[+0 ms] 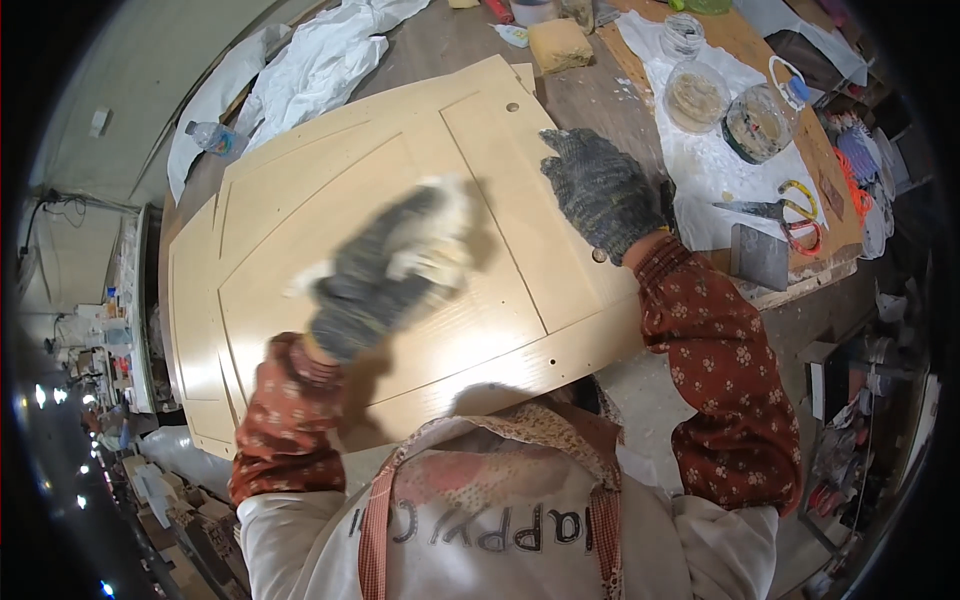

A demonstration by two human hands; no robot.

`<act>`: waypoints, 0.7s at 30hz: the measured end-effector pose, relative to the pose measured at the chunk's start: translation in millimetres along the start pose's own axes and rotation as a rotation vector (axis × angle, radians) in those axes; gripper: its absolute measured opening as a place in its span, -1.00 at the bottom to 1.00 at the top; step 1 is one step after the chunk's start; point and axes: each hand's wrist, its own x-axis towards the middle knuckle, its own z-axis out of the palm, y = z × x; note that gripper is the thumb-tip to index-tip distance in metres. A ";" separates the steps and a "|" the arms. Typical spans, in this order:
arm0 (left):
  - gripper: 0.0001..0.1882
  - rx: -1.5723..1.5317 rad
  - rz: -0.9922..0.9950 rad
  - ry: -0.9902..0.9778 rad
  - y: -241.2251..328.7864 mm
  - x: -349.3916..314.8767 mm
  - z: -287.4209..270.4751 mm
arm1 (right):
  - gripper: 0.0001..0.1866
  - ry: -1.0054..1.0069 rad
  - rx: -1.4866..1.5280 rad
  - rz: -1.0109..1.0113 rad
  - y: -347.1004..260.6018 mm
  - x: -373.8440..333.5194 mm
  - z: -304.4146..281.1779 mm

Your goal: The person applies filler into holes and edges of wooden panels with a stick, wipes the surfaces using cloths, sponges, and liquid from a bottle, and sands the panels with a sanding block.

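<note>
A large cream-coloured panel point(410, 260) with grooved lines and small holes lies across the table in front of me. My left hand point(375, 265), in a dark knit glove and smeared by motion, is closed around a crumpled whitish cloth point(445, 235) over the middle of the panel. My right hand point(600, 190), in a matching glove, rests with its fingers on the panel's right edge; nothing shows in it. Patterned red sleeves cover both forearms.
Plastic sheeting point(310, 60) and a clear bottle point(215, 138) lie beyond the panel's left side. A yellow sponge point(560, 46) sits at the back. To the right are open tubs point(757, 124), scissors point(785, 212) and a flat metal scraper point(760, 257) on a board.
</note>
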 end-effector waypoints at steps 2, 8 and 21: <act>-0.40 0.859 0.211 -0.233 -13.5 1.0 14.9 | -0.73 0.027 -0.008 -0.079 4.6 -0.5 2.6; -0.42 1.409 0.175 -0.320 -14.4 20.8 -21.5 | -0.70 0.020 0.018 -0.005 -1.8 -2.9 -0.5; -0.39 0.495 -0.208 -0.353 -7.1 31.2 22.7 | -0.68 -0.033 0.070 0.086 1.5 -0.2 6.7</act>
